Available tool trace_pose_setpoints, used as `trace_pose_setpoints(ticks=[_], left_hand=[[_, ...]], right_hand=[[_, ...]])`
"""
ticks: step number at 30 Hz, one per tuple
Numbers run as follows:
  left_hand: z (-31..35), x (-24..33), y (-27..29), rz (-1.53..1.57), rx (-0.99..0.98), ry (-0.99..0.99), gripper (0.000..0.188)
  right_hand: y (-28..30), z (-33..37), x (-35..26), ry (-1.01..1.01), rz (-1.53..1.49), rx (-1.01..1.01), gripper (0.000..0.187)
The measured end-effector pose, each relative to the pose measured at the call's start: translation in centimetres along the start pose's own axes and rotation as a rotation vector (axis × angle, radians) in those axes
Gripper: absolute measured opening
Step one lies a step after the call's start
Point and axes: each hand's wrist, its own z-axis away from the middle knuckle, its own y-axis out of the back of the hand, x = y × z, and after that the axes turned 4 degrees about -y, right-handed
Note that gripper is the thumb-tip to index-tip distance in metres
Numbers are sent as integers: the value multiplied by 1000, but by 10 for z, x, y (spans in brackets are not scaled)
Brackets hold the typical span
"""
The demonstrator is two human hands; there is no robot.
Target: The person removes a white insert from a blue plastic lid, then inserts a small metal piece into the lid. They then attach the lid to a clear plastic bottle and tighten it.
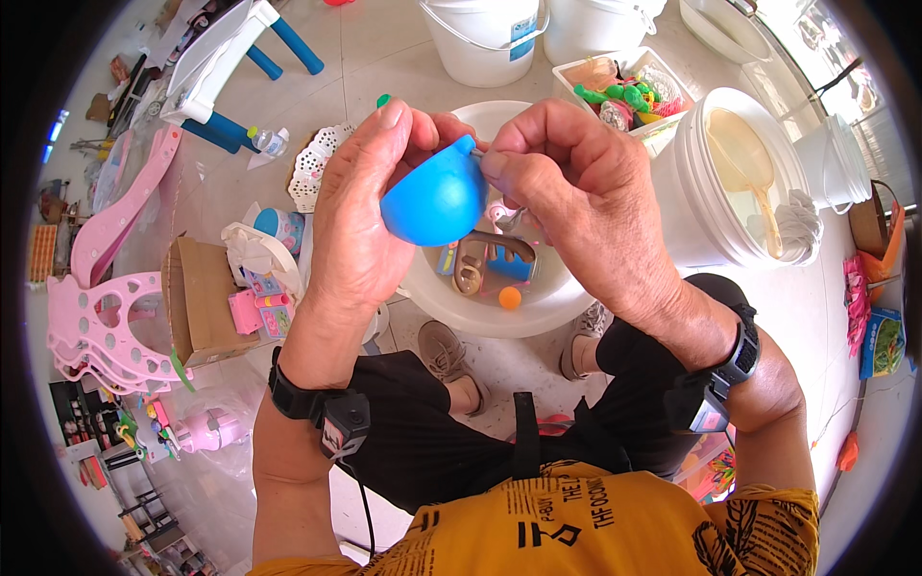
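A smooth blue rounded bowl-like piece [434, 206] is tilted in my left hand [357, 216], with the thumb along its upper side and the fingers mostly hidden behind it. Thumb and forefinger of my right hand [591, 187] are pinched together at a small tab on the piece's rim. Something thin and greyish shows at that pinch, too small to name. Below both hands stands a round white basin [437, 312]. In it lie a small orange ball [510, 299], a brown curved handle-like part [504, 242] and several other toy pieces, partly covered by my hands.
White buckets [475, 48] stand at the far side. To the right are a tray of colourful toys [629, 86] and a large bucket holding a scoop [765, 206]. Leftward are a cardboard box [197, 307], pink plastic panels [120, 331] and a blue-legged stool [216, 58].
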Motion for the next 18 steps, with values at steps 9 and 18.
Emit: trace_pose_setpoints(ticks=[9,18], left_hand=[[0,1,0,-46,-36,-22,31],[0,0,-1,-67,-28,-44,30]], right_hand=[[2,0,2,-16,53,-1,10],[2,0,1,-12,50,-17,10]])
